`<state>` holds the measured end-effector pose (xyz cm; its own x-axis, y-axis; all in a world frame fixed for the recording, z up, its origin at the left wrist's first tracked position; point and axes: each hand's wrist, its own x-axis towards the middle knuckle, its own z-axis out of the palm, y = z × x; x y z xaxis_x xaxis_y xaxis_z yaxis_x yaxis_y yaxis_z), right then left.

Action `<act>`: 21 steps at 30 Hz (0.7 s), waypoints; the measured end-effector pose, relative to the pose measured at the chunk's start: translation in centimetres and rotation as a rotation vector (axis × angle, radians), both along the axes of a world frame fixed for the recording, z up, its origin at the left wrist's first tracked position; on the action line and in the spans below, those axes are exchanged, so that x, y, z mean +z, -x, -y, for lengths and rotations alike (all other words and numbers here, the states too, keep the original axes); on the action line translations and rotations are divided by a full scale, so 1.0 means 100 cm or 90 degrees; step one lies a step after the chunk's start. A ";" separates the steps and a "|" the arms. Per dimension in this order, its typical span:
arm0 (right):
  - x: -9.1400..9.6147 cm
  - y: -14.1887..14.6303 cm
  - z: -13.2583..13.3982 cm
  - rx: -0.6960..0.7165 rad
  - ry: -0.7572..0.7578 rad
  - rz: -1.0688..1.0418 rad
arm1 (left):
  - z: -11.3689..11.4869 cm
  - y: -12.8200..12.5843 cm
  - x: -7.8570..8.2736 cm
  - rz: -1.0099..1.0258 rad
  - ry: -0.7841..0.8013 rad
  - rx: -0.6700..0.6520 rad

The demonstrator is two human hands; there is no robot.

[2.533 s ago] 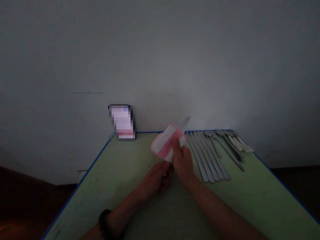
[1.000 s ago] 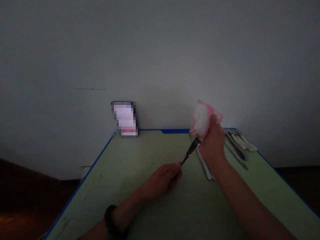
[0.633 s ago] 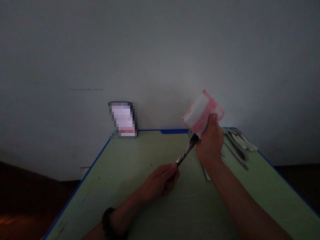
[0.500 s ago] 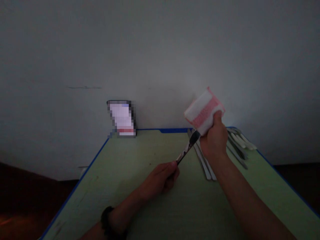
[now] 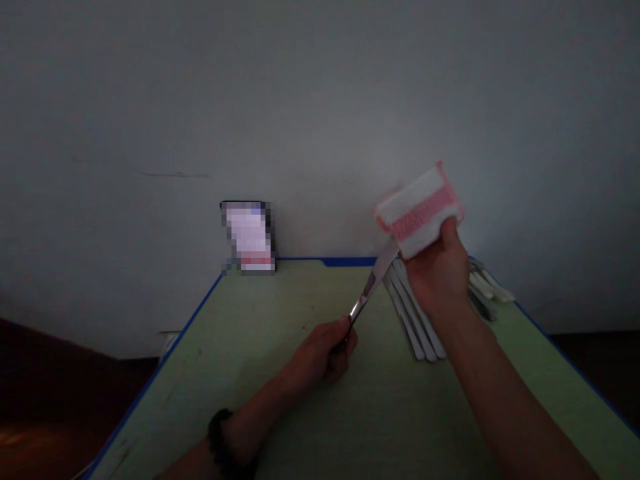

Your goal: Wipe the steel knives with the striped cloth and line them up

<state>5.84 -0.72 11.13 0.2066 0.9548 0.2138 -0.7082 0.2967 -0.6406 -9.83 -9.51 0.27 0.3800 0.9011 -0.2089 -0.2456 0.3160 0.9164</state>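
A shiny metal table knife (image 5: 374, 277) slants up and to the right above the table, its handle end closed in my left hand (image 5: 331, 348). The blade's tip meets the lower edge of a folded pink-and-white cloth (image 5: 423, 210); part of the tip is hidden there. My right hand (image 5: 443, 267) grips the cloth by its lower right side, thumb on top and the other fingers behind it. Several metal knives (image 5: 417, 320) lie side by side on the table, just left of my right forearm.
More cutlery, some with pale handles (image 5: 487, 281), lies at the table's back right, partly behind my right hand. A lit phone (image 5: 250, 233), its screen blurred out, leans against the wall (image 5: 320, 120). The pale green table (image 5: 260, 300) has a blue edge.
The cloth and my right hand have shifted slightly up and right. More of the knife's blade now shows and catches the light. My left hand stays nearly in place.
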 end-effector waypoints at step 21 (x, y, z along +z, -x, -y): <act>-0.061 0.047 0.041 0.018 0.066 0.582 | -0.003 0.002 -0.013 -0.092 0.028 0.098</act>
<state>1.18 -4.78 5.00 -0.0240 0.9803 0.1958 0.0806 0.1972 -0.9770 -10.03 -9.18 -1.02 0.2023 0.9349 -0.2915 -0.1604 0.3252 0.9319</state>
